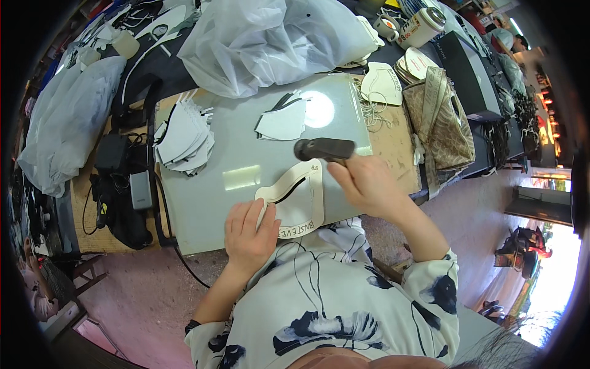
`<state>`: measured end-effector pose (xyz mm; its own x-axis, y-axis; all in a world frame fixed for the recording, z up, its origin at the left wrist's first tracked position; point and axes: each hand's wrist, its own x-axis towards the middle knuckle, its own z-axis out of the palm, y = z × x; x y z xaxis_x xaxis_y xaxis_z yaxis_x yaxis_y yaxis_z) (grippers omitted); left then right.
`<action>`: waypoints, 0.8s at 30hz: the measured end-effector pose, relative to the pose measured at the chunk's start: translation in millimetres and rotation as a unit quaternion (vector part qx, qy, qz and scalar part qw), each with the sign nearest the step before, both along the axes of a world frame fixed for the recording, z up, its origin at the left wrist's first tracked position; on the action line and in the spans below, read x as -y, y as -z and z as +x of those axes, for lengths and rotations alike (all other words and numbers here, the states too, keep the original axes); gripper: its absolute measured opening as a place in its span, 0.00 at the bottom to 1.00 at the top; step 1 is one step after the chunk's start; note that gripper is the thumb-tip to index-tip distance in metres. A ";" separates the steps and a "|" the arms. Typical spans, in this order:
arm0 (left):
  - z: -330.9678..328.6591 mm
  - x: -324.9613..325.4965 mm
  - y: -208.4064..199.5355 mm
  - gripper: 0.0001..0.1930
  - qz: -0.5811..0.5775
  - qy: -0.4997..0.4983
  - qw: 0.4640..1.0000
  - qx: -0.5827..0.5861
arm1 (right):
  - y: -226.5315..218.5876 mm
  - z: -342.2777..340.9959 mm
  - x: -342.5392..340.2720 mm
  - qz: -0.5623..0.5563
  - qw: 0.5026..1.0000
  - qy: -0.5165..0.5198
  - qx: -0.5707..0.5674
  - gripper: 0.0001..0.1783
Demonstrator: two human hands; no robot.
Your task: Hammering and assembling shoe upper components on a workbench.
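Observation:
My right hand (370,182) grips a hammer (326,149), its dark head raised over the far edge of a pale curved template (316,203). The template lies at the table's near edge, with printed marks along its border and a white piece inside it. A black strip (291,190) runs in a curve along that piece. With fingers stretched out flat, my left hand (251,235) presses on the template's left side; what lies under the fingertips is hidden.
White cut pieces (185,139) are fanned out at the left, and a smaller stack (283,120) lies farther back. A big translucent plastic bag (264,43) fills the far side. At the right are a patterned handbag (444,120), a black box (470,77) and a lidded cup (422,27).

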<state>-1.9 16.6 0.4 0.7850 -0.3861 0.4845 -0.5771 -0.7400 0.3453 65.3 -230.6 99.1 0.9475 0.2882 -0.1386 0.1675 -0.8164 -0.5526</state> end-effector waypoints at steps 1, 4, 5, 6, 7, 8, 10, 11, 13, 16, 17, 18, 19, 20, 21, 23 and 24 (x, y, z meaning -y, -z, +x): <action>1.4 0.5 -0.2 0.17 0.000 0.004 1.000 0.007 | -3.9 -3.6 4.8 0.005 1.000 0.002 -0.001 0.19; 5.2 4.7 -1.1 0.16 -0.001 0.017 1.000 0.013 | 10.0 -18.1 10.1 -0.065 0.997 -0.037 -0.031 0.19; 5.9 6.2 -1.4 0.16 -0.001 0.019 1.000 0.010 | 16.1 -21.5 11.4 -0.135 0.985 -0.085 -0.061 0.19; 5.4 4.9 -1.2 0.16 0.001 0.018 1.000 0.010 | 12.6 -18.6 10.2 -0.133 0.985 -0.087 -0.061 0.19; 5.0 3.8 -1.2 0.16 0.004 0.016 1.000 0.008 | 4.8 -13.9 9.1 -0.135 0.987 -0.070 -0.041 0.20; 4.8 2.9 -1.2 0.16 0.006 0.014 1.000 0.005 | 1.0 -11.1 8.3 -0.138 0.989 -0.053 -0.021 0.20; 3.4 3.6 -1.3 0.16 0.006 0.011 1.000 0.005 | 0.8 -15.1 8.2 -0.122 0.991 -0.047 0.000 0.21; 2.9 3.8 -1.5 0.16 0.006 0.006 1.000 0.004 | 0.8 -16.7 8.1 -0.107 0.993 -0.042 0.021 0.21; 4.5 6.2 -2.4 0.16 0.009 0.006 1.000 0.004 | 9.3 -17.0 7.8 -0.124 0.990 -0.063 0.007 0.21; 4.0 5.7 -1.6 0.16 0.013 -0.002 1.000 0.000 | 3.3 -13.7 6.5 -0.123 0.990 -0.074 -0.015 0.20; 4.0 4.9 -0.8 0.16 0.012 -0.006 1.000 -0.006 | 0.4 -11.8 5.6 -0.105 0.992 -0.060 -0.025 0.19; 3.8 6.2 -0.7 0.16 0.012 -0.005 1.000 -0.005 | 0.6 -13.6 3.8 -0.105 0.992 -0.059 -0.025 0.19; 4.5 7.7 -0.8 0.16 0.016 -0.008 1.000 0.002 | 2.6 -15.3 -0.2 -0.117 0.990 -0.070 -0.041 0.20; 4.5 8.9 -1.5 0.17 0.020 -0.011 1.000 0.009 | 6.0 -17.2 -1.7 -0.128 0.987 -0.082 -0.057 0.20; 3.5 7.6 -3.5 0.17 0.022 -0.009 1.000 0.011 | 28.0 -20.7 1.0 -0.097 0.992 -0.072 -0.039 0.21; 6.5 11.6 -6.8 0.18 0.031 -0.029 0.999 0.007 | 36.3 -11.6 10.1 -0.062 0.996 -0.062 -0.008 0.20; 7.6 14.6 -10.9 0.18 0.033 -0.030 0.999 0.012 | 39.7 -9.4 13.0 -0.024 0.998 -0.053 0.018 0.19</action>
<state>5.7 2.0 11.3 0.7960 -0.3706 0.4786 -0.5388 -0.7941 0.2811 55.9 -243.6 59.4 0.9170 0.3805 -0.1201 0.2732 -0.8182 -0.5059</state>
